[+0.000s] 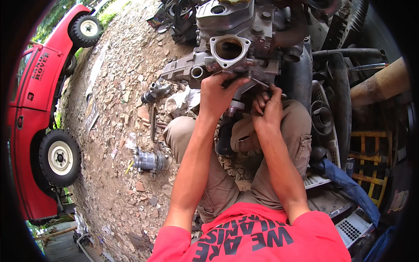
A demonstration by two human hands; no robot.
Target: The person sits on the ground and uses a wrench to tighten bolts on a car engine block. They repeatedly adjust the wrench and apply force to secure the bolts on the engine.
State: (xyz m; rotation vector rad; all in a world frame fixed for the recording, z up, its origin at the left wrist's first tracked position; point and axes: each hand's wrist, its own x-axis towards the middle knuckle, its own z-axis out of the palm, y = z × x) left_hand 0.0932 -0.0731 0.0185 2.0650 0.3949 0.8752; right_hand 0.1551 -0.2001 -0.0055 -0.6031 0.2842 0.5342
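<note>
While the person sits on the stony ground [109,131] with knees drawn up, one engine [224,22] stands straight ahead, its lower edge just above both hands. One slim metal rod [261,82] lies across the gap below the casting, near the engine. The right hand [268,107] has its fingers curled at the rod's lower end; the left hand [217,94] bends its fingers in by the other end, though whether it grips anything cannot be told. Fingers cover part of the rod, and one dark cylinder [297,76] crowds the space beside the right hand. One flanged opening [212,47], with three bolt lugs, faces the person.

On the left lie two loose metal parts, one ribbed [148,160] and one dark-ended [157,91], plus one white rag [182,101]. Beyond them stands one red vehicle [26,102], two white-rimmed wheels showing. On the right are one bamboo pole [380,83], one blue cloth [349,187] and one yellow frame [369,179].
</note>
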